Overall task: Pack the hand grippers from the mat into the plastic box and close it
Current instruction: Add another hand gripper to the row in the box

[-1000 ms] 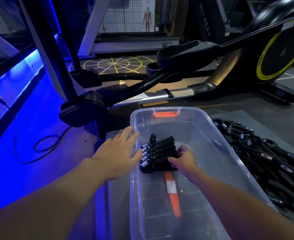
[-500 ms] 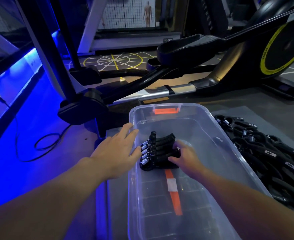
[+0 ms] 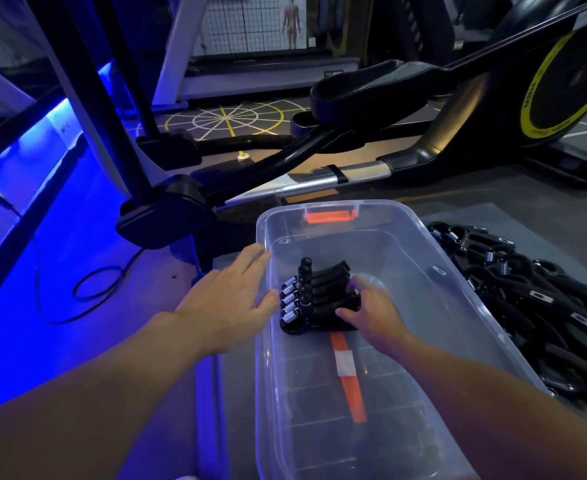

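Observation:
A clear plastic box [image 3: 465, 306] stands open on the floor in front of me. Inside it, near the left wall, a row of several black hand grippers [image 3: 314, 296] with silver springs stands packed side by side. My right hand [image 3: 371, 306] reaches into the box, its fingers curled round the handles of that row. My left hand [image 3: 229, 296] lies flat with straight fingers against the outside of the box's left rim. A pile of more black hand grippers [image 3: 541, 299] lies on the grey mat [image 3: 520, 216] to the right of the box.
An orange strip [image 3: 349, 379] shows through the box's bottom, and an orange latch [image 3: 328, 216] sits at its far end. A black elliptical trainer [image 3: 423, 109] stands just behind the box. A black cable [image 3: 77, 292] loops on the blue-lit floor at left.
Both hands stay almost where they were. My right hand's fingers have shifted slightly on the row of grippers; the view has tilted a little.

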The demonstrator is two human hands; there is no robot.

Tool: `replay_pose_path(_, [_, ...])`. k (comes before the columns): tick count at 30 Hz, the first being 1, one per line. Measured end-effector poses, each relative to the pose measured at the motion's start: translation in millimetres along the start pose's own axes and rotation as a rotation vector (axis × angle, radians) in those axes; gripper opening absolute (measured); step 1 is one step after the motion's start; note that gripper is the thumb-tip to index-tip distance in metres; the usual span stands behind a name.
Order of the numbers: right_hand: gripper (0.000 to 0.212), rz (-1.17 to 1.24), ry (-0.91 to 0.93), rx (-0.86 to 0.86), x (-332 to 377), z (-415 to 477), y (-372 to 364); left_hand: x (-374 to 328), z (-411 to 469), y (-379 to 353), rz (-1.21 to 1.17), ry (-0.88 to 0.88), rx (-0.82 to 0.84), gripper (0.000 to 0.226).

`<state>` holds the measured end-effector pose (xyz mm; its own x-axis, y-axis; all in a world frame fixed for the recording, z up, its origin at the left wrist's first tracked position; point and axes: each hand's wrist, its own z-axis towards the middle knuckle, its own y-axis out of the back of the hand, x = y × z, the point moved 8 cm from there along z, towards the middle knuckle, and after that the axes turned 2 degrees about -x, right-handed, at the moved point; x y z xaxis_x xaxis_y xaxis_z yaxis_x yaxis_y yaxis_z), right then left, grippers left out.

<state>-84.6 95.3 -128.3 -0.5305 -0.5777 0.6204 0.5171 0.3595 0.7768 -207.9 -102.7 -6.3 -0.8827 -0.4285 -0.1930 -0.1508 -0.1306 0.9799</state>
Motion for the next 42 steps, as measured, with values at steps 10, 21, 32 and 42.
replay_pose_path(10, [0.032,-0.046,0.003,-0.005,0,-1,-2,10,2,-8,-0.037,-0.054,0.011,0.072])
replay_pose_path(21, [0.038,0.003,-0.017,0.035,4,-5,-1,8,2,-8,-0.001,-0.009,0.046,0.068])
replay_pose_path(32, [0.055,0.072,-0.077,0.035,19,-10,44,-29,14,18,0.174,-0.084,-0.084,0.077])
replay_pose_path(42, [0.019,0.335,-0.018,-0.322,32,-44,180,-128,31,31,0.076,-0.213,-0.132,0.05])
